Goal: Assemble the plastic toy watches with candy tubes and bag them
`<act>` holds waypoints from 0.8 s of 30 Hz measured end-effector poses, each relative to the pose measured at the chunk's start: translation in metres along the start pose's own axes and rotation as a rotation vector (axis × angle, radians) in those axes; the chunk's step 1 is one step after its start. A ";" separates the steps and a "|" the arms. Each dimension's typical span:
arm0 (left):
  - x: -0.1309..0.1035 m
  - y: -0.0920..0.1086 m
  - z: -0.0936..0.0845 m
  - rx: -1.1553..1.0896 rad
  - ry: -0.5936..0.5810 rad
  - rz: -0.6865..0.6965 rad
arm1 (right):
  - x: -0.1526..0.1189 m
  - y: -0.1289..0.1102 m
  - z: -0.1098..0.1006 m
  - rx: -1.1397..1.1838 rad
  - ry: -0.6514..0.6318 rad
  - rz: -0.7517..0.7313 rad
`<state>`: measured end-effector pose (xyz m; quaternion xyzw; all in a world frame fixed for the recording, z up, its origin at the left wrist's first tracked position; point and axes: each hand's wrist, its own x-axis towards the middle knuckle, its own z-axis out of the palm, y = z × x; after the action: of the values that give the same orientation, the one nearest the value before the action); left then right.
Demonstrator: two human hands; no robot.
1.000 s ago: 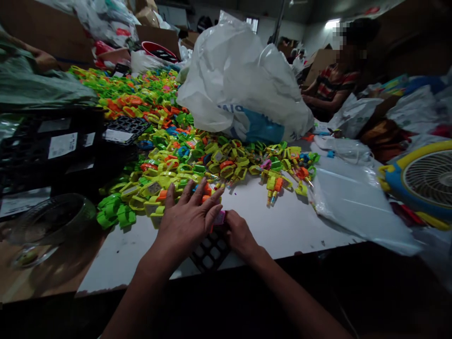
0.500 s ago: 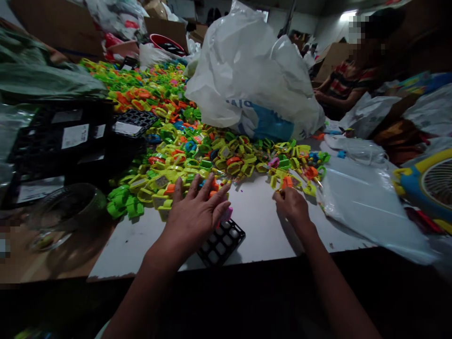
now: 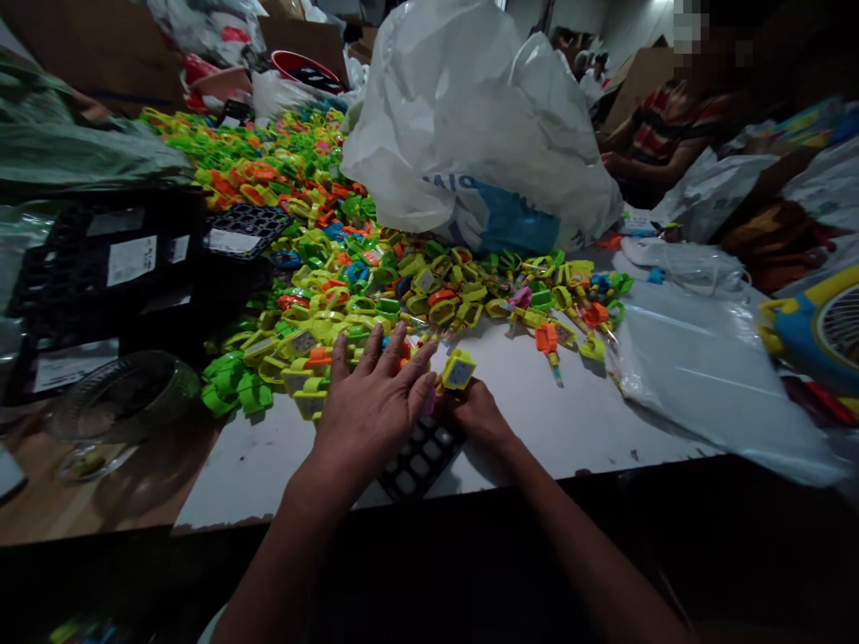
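My left hand (image 3: 372, 402) lies with fingers stretched and spread over yellow, orange and pink plastic pieces and the far part of a black grid tray (image 3: 416, 461). Close beside its thumb, my right hand (image 3: 480, 411) is closed on a yellow watch-shaped toy (image 3: 459, 369) with a grey square face. The right fingertips are partly hidden, over the tray's right edge. A heap of similar bright toys (image 3: 315, 309) spreads beyond both hands. An orange toy with a clear tube (image 3: 547, 340) lies on the white board (image 3: 523, 447) to the right.
A big white plastic bag (image 3: 483, 125) stands behind the heap. At left are stacked black trays (image 3: 87, 268) and a clear glass bowl (image 3: 127, 398). Flat plastic bags (image 3: 691, 358) and a yellow-blue fan (image 3: 819, 331) are at right. Another person (image 3: 658, 143) sits at the back right.
My right hand has moved left from the pile's right side to beside the left hand, bringing the yellow toy over the tray. My left hand stays spread in nearly the same place.
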<state>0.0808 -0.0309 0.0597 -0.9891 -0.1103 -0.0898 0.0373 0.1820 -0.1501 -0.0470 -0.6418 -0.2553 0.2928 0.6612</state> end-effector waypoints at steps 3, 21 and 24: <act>0.000 -0.001 0.000 0.005 0.002 0.010 | 0.000 0.002 -0.003 -0.222 0.032 -0.109; 0.005 -0.002 -0.001 -0.025 0.025 0.111 | -0.007 -0.012 -0.054 -0.614 0.425 -0.241; 0.011 -0.002 0.001 -0.029 0.031 0.092 | -0.006 -0.023 -0.117 -1.005 0.784 -0.003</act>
<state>0.0915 -0.0266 0.0612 -0.9921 -0.0629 -0.1048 0.0289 0.2624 -0.2363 -0.0290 -0.9327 -0.1016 -0.1203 0.3244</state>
